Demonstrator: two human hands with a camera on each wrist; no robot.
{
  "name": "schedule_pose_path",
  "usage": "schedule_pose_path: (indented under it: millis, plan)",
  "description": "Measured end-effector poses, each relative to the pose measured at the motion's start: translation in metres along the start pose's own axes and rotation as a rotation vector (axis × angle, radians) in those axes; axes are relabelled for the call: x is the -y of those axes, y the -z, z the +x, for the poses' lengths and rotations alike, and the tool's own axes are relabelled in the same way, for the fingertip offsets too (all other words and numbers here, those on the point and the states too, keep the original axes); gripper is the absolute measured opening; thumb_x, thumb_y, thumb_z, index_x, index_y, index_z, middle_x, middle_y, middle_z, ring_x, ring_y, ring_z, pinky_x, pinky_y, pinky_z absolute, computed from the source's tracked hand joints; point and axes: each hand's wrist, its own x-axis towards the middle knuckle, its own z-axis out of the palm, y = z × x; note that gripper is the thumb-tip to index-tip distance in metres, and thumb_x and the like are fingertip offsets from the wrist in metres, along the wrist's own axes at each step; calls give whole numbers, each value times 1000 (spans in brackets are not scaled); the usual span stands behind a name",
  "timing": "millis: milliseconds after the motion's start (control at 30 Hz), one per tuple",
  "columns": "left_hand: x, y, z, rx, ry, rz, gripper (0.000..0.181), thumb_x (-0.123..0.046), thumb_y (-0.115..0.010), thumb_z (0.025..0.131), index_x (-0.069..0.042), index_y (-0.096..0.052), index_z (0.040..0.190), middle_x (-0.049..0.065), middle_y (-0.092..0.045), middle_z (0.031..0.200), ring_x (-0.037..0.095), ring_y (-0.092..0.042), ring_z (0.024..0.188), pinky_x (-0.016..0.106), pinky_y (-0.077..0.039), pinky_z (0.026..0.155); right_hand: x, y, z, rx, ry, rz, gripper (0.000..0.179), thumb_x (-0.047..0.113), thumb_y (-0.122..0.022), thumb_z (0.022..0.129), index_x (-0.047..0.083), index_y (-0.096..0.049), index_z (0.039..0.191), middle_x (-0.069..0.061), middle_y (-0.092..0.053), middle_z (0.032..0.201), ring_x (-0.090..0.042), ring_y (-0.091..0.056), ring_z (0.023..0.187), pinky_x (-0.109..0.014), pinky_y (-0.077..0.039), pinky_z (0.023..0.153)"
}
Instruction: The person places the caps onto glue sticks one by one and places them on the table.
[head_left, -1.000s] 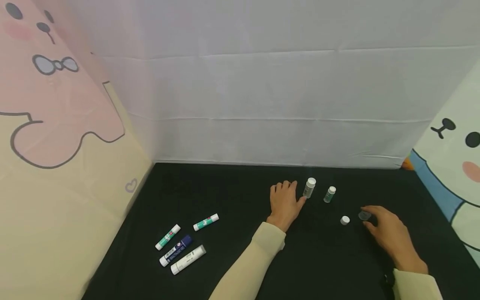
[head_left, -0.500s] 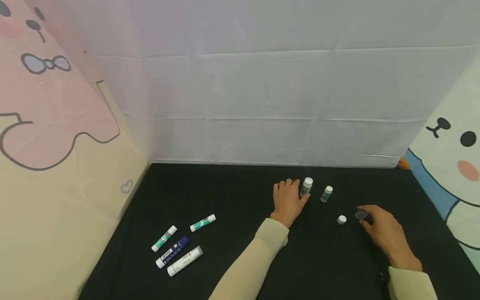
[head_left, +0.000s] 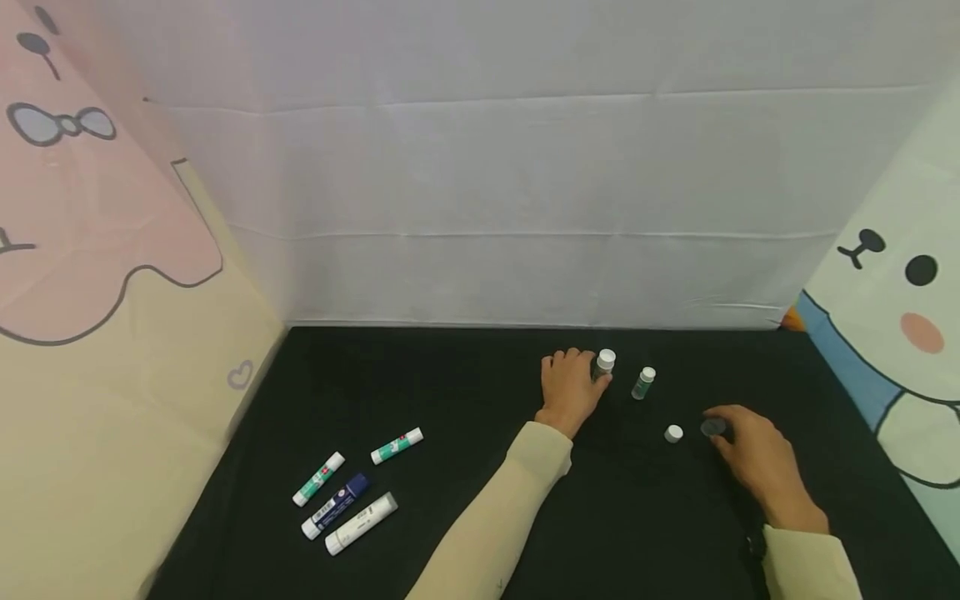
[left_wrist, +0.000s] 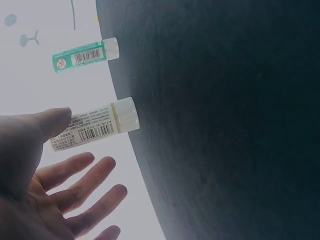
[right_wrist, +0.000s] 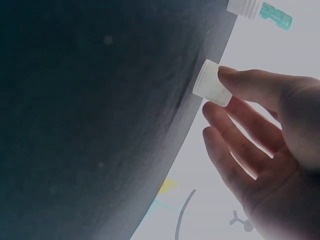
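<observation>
At the back of the black table, my left hand point(head_left: 567, 392) curves round an upright white glue stick point(head_left: 605, 361). In the left wrist view the thumb overlaps its printed label point(left_wrist: 92, 129), while the other fingers point(left_wrist: 95, 182) are spread apart from it. A smaller green glue stick point(head_left: 642, 384) stands to its right. My right hand point(head_left: 757, 454) holds a translucent cap point(head_left: 713, 427) at the tabletop between thumb and forefinger; in the right wrist view the thumb lies on the cap point(right_wrist: 210, 82) and the far contact is hidden. Left of it sits a small white cap point(head_left: 673, 434).
On the left of the table point(head_left: 450, 533) lie two green glue sticks point(head_left: 318, 479) point(head_left: 397, 446), a dark blue one point(head_left: 335, 506) and a larger white one point(head_left: 362, 523). Printed cloth hangs at both sides, and a pale sheet point(head_left: 480, 208) rises behind.
My left hand has closed in on the standing white glue stick, which now sits between thumb and fingers. The right hand stays at the translucent cap. The whole head view has shifted slightly.
</observation>
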Motion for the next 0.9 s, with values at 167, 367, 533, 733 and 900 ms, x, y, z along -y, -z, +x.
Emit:
schedule_pose_path:
  millis: [167, 367, 533, 733, 900]
  plan:
    - [-1, 1, 2, 18, -13, -7, 42, -51, -75, 97, -24, -76, 130, -4, -74, 118, 17, -66, 108, 38, -48, 105, 0, 1, -1, 3, 7, -5, 34, -7, -82, 83, -8, -71, 115, -35, -68, 118, -56, -66, 103, -71, -51, 83]
    - [-2, 0, 3, 26, -23, -24, 38, -47, -75, 98, -24, -76, 128, -4, -75, 114, 16, -67, 106, 37, -48, 105, 0, 2, -1, 1, 13, -1, 30, -7, -81, 84, -6, -72, 113, -33, -69, 114, -54, -67, 99, -71, -52, 80]
    - [-2, -2, 0, 11, -33, -36, 33, -43, -75, 99, -23, -77, 126, -5, -76, 112, 16, -69, 104, 35, -49, 103, 0, 1, -2, -18, 13, -3, 30, -6, -81, 85, -5, -72, 113, -33, -70, 113, -54, -68, 99, -71, -52, 79]
    - [4, 0, -5, -48, -62, -70, 27, -38, -77, 99, -23, -78, 122, -8, -79, 109, 14, -71, 99, 34, -50, 103, 1, 1, -5, -58, 17, 3, 31, -3, -81, 86, -3, -73, 115, -33, -69, 118, -55, -66, 103, -71, -51, 80]
    - [12, 4, -13, -94, -67, -53, 25, -38, -78, 98, -23, -79, 119, -7, -79, 106, 15, -69, 99, 36, -49, 104, 3, 3, -5, -106, 38, 5, 31, -4, -83, 84, -2, -75, 113, -32, -70, 117, -54, -67, 100, -70, -52, 77]
